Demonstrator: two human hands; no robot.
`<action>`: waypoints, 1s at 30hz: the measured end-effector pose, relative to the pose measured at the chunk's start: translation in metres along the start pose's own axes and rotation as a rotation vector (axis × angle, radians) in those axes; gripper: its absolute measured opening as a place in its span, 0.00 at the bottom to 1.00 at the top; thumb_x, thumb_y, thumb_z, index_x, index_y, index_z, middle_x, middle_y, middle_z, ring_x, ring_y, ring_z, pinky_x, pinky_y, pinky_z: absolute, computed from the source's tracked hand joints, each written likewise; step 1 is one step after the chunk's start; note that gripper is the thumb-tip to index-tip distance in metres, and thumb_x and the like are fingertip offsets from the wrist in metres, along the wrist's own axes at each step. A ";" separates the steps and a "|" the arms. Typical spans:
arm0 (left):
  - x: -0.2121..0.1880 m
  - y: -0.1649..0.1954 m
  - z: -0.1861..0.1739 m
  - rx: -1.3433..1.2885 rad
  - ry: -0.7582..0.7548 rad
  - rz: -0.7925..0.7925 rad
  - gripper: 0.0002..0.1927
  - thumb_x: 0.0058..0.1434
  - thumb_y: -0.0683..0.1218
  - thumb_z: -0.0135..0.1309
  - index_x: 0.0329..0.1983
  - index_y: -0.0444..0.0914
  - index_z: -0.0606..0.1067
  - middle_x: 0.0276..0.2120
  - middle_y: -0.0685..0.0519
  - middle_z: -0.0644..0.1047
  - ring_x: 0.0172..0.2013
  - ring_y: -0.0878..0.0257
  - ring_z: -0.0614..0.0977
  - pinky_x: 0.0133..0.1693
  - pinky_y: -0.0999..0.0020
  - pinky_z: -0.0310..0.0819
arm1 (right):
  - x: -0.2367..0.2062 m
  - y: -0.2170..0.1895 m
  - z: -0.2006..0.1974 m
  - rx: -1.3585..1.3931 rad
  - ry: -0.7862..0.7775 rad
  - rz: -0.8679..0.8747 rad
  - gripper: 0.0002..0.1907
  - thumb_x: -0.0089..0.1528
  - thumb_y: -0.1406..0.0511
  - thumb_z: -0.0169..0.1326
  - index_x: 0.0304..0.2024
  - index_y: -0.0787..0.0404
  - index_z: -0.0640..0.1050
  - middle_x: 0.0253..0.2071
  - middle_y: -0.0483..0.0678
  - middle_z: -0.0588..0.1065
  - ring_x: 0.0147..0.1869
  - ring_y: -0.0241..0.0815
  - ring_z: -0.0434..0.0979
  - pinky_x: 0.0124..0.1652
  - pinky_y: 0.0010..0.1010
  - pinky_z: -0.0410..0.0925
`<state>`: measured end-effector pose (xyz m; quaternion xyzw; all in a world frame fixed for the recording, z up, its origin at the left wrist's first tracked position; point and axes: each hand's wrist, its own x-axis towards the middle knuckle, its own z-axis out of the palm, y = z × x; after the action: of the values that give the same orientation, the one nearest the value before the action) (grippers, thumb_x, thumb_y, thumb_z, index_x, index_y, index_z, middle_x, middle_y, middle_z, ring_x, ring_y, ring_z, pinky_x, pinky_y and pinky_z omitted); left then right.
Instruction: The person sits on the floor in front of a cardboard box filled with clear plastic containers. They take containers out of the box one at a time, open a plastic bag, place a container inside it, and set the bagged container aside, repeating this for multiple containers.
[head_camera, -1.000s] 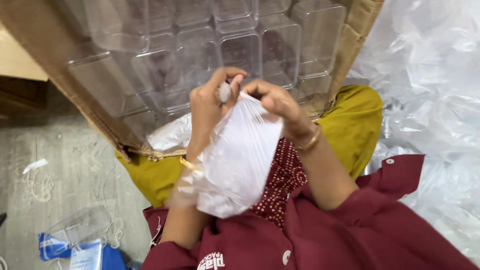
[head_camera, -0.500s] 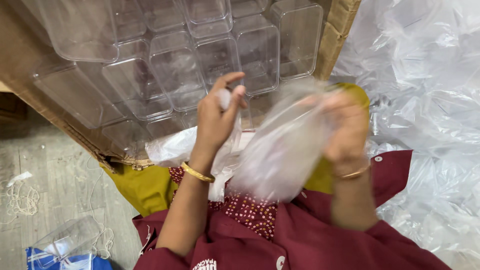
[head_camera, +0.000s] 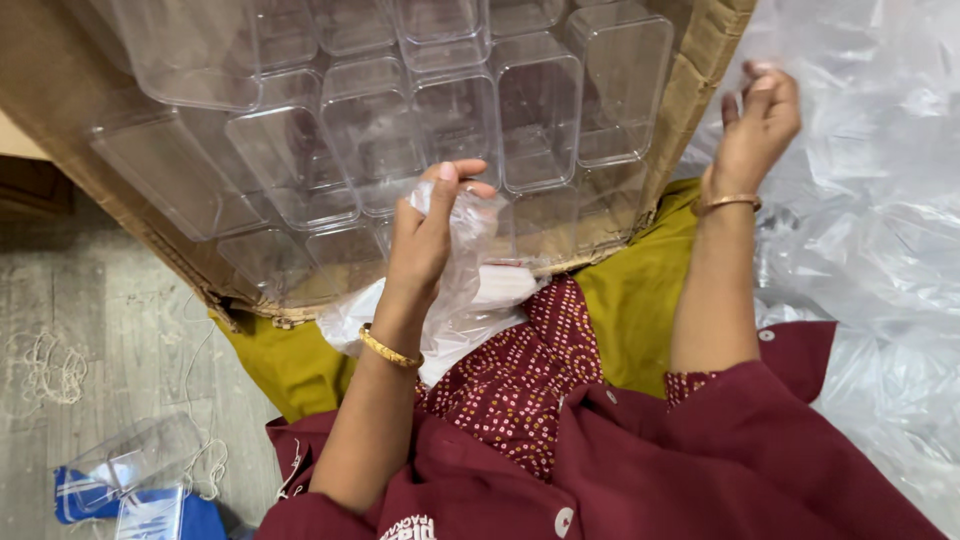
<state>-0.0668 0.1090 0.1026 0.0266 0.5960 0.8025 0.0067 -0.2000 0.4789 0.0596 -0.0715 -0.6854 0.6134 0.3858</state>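
Observation:
My left hand (head_camera: 425, 240) is raised over my lap, its fingers closed on the top of a bundle of thin clear plastic bags (head_camera: 475, 295) that hangs down onto my yellow and maroon clothing. My right hand (head_camera: 760, 125) is stretched out to the upper right, over a heap of crumpled clear plastic (head_camera: 880, 250). Its fingers pinch a filmy clear bag that blends into the heap. Just beyond my left hand lies a tilted cardboard box (head_camera: 690, 110) packed with several clear rectangular plastic containers (head_camera: 540, 110).
On the grey floor at the lower left lie a loose clear container (head_camera: 130, 460), a blue packet (head_camera: 90, 495) and a tangle of white string (head_camera: 50, 365). The cardboard box fills the upper left and the plastic heap fills the right side.
My hands were together on the bags a second ago. The right hand then pulled one clear bag away and swung out right over the heap. The left hand stayed with the bundle.

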 end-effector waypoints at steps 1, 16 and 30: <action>0.000 0.001 0.000 -0.047 -0.021 -0.012 0.24 0.75 0.56 0.42 0.56 0.33 0.77 0.40 0.51 0.83 0.39 0.68 0.81 0.44 0.72 0.77 | -0.006 -0.011 0.009 -0.049 -0.065 -0.156 0.10 0.75 0.67 0.46 0.54 0.63 0.77 0.61 0.55 0.75 0.66 0.47 0.75 0.62 0.36 0.69; -0.012 0.012 0.002 0.083 -0.091 0.104 0.11 0.69 0.44 0.59 0.48 0.31 0.81 0.40 0.53 0.83 0.41 0.68 0.82 0.45 0.73 0.77 | -0.171 -0.149 0.048 0.068 -0.889 0.273 0.08 0.67 0.68 0.60 0.46 0.67 0.82 0.39 0.43 0.81 0.43 0.29 0.76 0.44 0.20 0.70; 0.025 0.009 -0.027 -0.330 -0.212 -0.061 0.12 0.69 0.54 0.57 0.36 0.44 0.70 0.28 0.61 0.71 0.28 0.74 0.69 0.27 0.76 0.59 | -0.129 -0.102 0.030 1.195 -0.867 0.528 0.14 0.57 0.61 0.63 0.44 0.59 0.82 0.46 0.49 0.80 0.47 0.41 0.80 0.61 0.46 0.73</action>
<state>-0.0929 0.0820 0.1047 0.0918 0.4529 0.8814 0.0980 -0.0910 0.3574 0.0952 0.2336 -0.2890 0.9228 -0.1018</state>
